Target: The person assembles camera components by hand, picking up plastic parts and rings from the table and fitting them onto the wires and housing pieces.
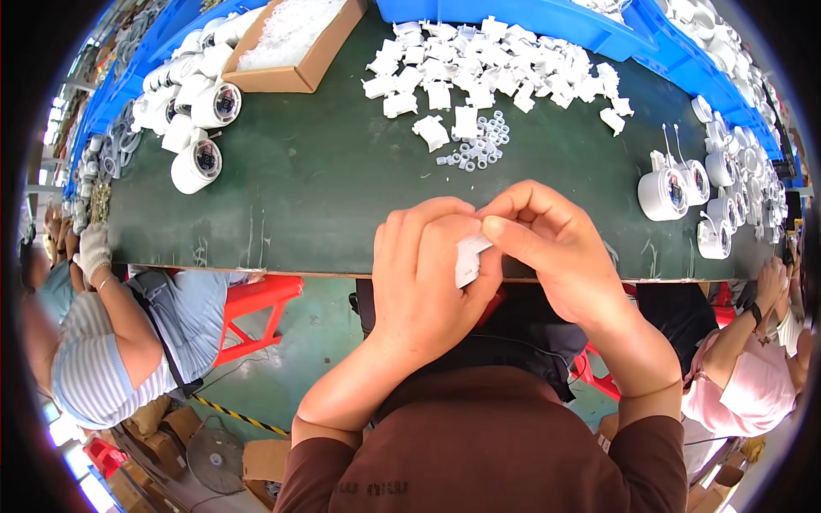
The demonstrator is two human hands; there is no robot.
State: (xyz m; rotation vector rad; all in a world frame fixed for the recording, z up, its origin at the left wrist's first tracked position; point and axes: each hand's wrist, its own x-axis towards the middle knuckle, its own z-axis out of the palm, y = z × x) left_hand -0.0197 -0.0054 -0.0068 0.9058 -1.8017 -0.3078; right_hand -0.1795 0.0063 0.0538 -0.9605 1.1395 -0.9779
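My left hand is closed around a small white plastic part, held just above the table's near edge. My right hand meets it from the right, thumb and forefinger pinched together at the part's upper end. Whatever lies between those two fingertips is too small or hidden to make out. Beyond my hands lies a little heap of clear plastic rings. Behind the rings spreads a wide pile of white plastic parts, similar in look to the one I hold.
White cylindrical housings stand at the left and right of the green table. An open cardboard box of clear pieces sits at the back left, before blue bins. Co-workers sit on both sides, one beside a red stool.
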